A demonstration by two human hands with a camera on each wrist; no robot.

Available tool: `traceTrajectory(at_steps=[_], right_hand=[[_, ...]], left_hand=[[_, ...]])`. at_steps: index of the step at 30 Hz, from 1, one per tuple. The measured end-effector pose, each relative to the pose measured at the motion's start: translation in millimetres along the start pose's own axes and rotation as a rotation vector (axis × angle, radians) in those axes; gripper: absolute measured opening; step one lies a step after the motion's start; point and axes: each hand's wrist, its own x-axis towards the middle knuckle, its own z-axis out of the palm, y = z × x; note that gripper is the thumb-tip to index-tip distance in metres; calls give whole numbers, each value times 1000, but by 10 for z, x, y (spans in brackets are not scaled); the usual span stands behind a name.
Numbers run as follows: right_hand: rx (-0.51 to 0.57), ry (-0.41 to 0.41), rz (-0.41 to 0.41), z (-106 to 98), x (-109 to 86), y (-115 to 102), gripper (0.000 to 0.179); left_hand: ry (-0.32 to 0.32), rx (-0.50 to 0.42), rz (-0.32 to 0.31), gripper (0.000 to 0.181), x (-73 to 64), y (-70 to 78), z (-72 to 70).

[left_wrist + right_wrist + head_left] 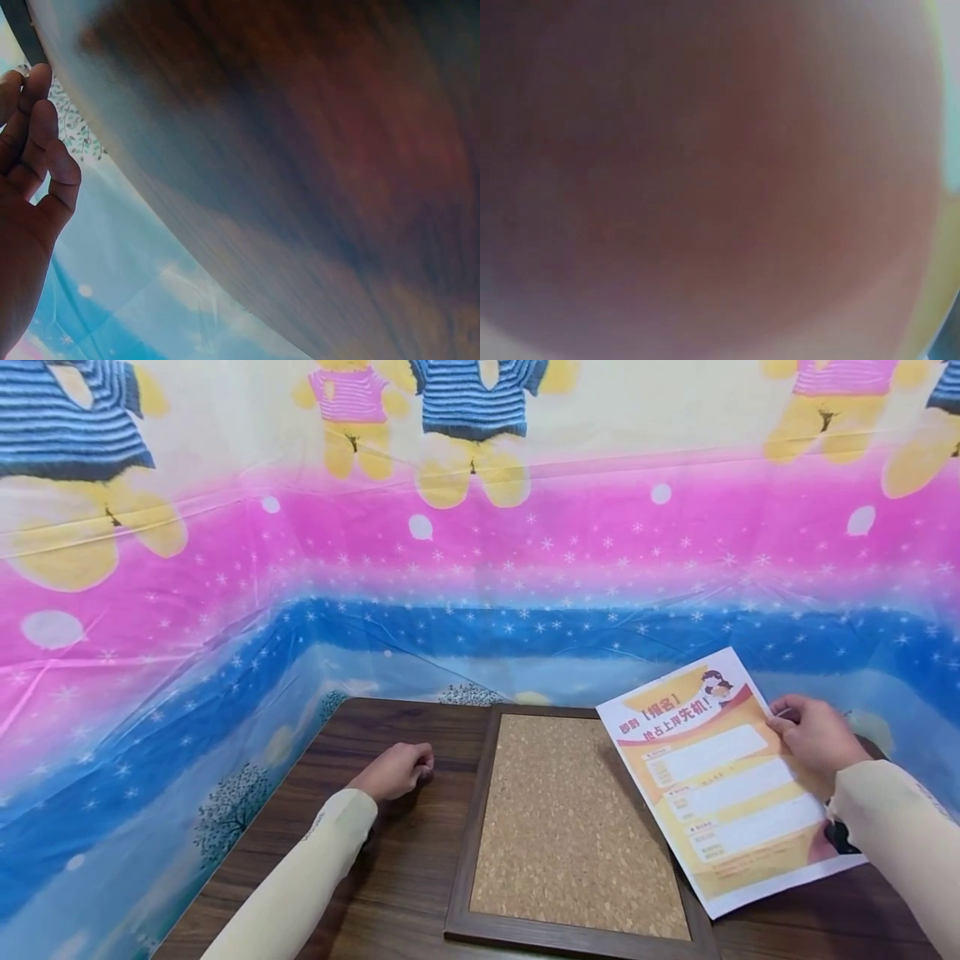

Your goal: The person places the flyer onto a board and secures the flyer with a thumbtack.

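In the head view, my right hand (813, 735) pinches the right edge of a printed paper flyer (723, 777). The flyer is tilted, with orange and yellow panels, red Chinese lettering and a small cartoon figure at the top. It overlaps the right side of a cork board (573, 827) with a brown frame. Left of the board, my left hand (397, 770) is over the table with nothing in it. Its fingers (39, 124) are loosely curled in the left wrist view. A blurred dark brown surface fills most of the right wrist view.
The dark wood-grain table (420, 835) carries the board. Behind it and along the left hangs a cloth (487, 560) printed with bears, snowflakes and trees, meeting the table's far edge.
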Motion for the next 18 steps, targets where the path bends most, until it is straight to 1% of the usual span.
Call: traceTrajectory(at_steps=[7, 12, 18], right_hand=[[-76, 8, -39, 101, 42, -40, 31], [-55, -1, -25, 285, 53, -33, 31], [-13, -19, -28, 542, 46, -23, 33]], left_hand=[[-4, -1, -2, 11, 1, 4, 5], [-10, -4, 0, 11, -3, 9, 10], [-11, -5, 0, 11, -1, 11, 12]])
